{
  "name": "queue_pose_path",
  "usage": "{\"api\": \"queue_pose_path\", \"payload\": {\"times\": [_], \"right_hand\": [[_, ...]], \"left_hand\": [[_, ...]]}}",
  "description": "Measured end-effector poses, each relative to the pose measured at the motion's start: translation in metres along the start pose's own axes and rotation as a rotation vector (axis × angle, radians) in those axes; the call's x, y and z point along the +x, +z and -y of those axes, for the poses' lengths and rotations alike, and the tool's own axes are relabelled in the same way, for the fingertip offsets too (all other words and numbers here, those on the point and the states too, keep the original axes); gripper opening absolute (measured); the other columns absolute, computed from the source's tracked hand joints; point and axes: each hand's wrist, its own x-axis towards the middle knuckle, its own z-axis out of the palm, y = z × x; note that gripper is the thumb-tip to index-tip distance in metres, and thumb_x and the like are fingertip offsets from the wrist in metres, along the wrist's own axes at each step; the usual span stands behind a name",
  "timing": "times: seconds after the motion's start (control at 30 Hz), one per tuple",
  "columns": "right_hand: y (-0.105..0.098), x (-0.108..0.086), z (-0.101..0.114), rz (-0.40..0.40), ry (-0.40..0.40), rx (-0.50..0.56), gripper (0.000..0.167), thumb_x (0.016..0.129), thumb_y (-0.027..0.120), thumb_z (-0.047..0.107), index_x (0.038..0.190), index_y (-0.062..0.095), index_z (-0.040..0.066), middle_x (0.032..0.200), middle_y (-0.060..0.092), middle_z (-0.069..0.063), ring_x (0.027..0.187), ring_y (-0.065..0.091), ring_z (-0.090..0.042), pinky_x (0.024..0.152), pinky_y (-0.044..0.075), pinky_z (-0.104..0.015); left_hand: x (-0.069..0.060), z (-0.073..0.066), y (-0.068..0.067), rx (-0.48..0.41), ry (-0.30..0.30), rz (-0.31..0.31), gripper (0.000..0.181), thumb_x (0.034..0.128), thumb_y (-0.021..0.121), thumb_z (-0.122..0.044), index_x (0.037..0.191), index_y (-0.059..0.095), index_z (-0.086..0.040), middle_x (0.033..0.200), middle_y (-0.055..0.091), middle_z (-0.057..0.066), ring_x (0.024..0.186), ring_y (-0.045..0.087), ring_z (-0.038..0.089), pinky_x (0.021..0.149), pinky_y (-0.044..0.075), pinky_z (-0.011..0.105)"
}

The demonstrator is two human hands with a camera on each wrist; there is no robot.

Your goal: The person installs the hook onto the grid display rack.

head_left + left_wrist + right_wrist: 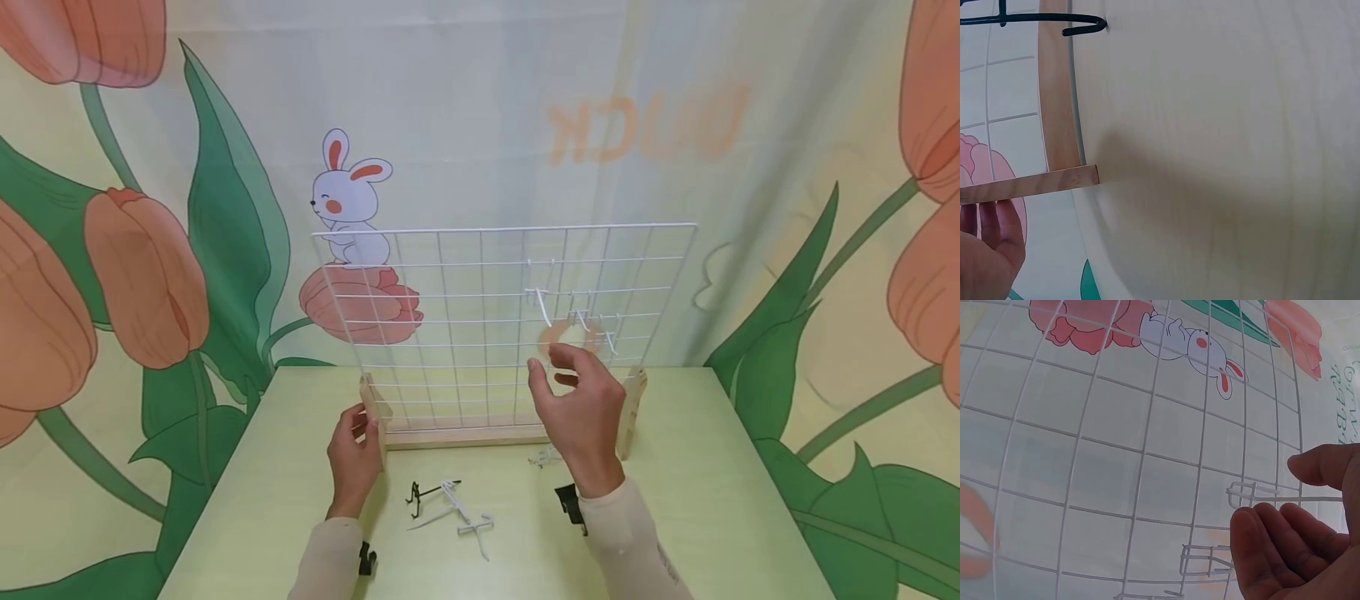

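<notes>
A white wire grid panel (460,321) stands upright in a wooden base. My left hand (354,454) touches the base's left wooden upright (372,417), and in the left wrist view its fingers meet the wood's outer side. In front of the grid's right part is my right hand (581,408), thumb and fingers apart with nothing gripped. White hooks hang on the grid: an upper hook (543,307), a middle hook (581,319) and a lower right hook (611,342). The right wrist view shows a hook's rod (1310,499) in the gap between thumb and fingers.
On the table (247,500), a black wire hook (424,493) lies with loose white hooks (476,527) before the base. More small white hooks (545,456) lie left of my right wrist. A printed curtain (465,108) hangs behind the grid.
</notes>
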Motion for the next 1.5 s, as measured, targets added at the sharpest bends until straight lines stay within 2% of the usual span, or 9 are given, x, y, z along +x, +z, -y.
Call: {"api": "queue_pose_path", "payload": {"times": [0.2, 0.4, 0.63, 0.93, 1.07, 1.23, 1.5], "right_hand": [[0.0, -0.017, -0.007, 0.04, 0.036, -0.009, 0.025, 0.088, 0.084, 0.016, 0.108, 0.078, 0.003, 0.099, 0.081, -0.011, 0.081, 0.079, -0.026, 0.07, 0.067, -0.041], [0.001, -0.038, -0.016, 0.09, 0.149, 0.02, 0.023, 0.088, 0.086, 0.017, 0.106, 0.078, 0.005, 0.099, 0.081, -0.009, 0.082, 0.079, -0.024, 0.071, 0.067, -0.042], [0.008, -0.084, -0.026, 0.161, 0.293, 0.05, 0.02, 0.088, 0.086, 0.017, 0.105, 0.079, 0.009, 0.098, 0.081, -0.005, 0.08, 0.078, -0.017, 0.072, 0.067, -0.039], [0.02, -0.133, -0.032, 0.236, 0.407, 0.085, 0.013, 0.086, 0.086, 0.014, 0.097, 0.079, 0.013, 0.089, 0.08, 0.003, 0.076, 0.076, -0.009, 0.067, 0.065, -0.027], [0.023, -0.147, -0.034, 0.276, 0.481, 0.077, 0.01, 0.086, 0.086, 0.016, 0.093, 0.079, 0.018, 0.084, 0.078, 0.01, 0.074, 0.074, -0.004, 0.067, 0.062, -0.02], [0.026, -0.164, -0.036, 0.34, 0.537, 0.056, 0.008, 0.087, 0.085, 0.019, 0.092, 0.079, 0.021, 0.079, 0.075, 0.013, 0.073, 0.072, -0.002, 0.067, 0.061, -0.019], [0.029, -0.186, -0.039, 0.416, 0.585, 0.051, 0.007, 0.087, 0.084, 0.018, 0.091, 0.079, 0.018, 0.076, 0.073, 0.013, 0.07, 0.069, 0.0, 0.067, 0.06, -0.018]], "left_hand": [[0.0, 0.0, -0.002, 0.004, -0.001, -0.002, 0.033, 0.1057, 0.064, -0.012, 0.138, 0.06, -0.008, 0.123, 0.07, 0.018, 0.115, 0.072, 0.037, 0.093, 0.063, 0.054], [-0.001, 0.002, -0.001, 0.006, -0.016, 0.002, 0.033, 0.1058, 0.064, -0.012, 0.138, 0.06, -0.007, 0.122, 0.07, 0.019, 0.115, 0.072, 0.038, 0.094, 0.063, 0.054], [-0.001, 0.002, -0.001, -0.002, -0.022, 0.002, 0.033, 0.1053, 0.064, -0.011, 0.138, 0.06, -0.008, 0.122, 0.07, 0.018, 0.115, 0.072, 0.037, 0.094, 0.063, 0.054], [0.001, 0.001, 0.0, 0.002, -0.019, -0.001, 0.033, 0.1059, 0.063, -0.011, 0.139, 0.06, -0.008, 0.123, 0.07, 0.019, 0.116, 0.071, 0.038, 0.094, 0.062, 0.055], [0.001, 0.0, 0.001, 0.0, -0.019, 0.003, 0.033, 0.1059, 0.063, -0.011, 0.139, 0.06, -0.007, 0.122, 0.07, 0.019, 0.116, 0.071, 0.039, 0.094, 0.062, 0.055], [0.002, 0.0, 0.001, 0.003, -0.024, 0.002, 0.033, 0.1059, 0.063, -0.011, 0.138, 0.06, -0.008, 0.122, 0.07, 0.018, 0.116, 0.072, 0.038, 0.094, 0.062, 0.055], [0.0, -0.002, 0.0, -0.006, -0.026, 0.008, 0.033, 0.1064, 0.062, -0.012, 0.139, 0.059, -0.008, 0.123, 0.069, 0.018, 0.116, 0.071, 0.038, 0.094, 0.062, 0.056]]}}
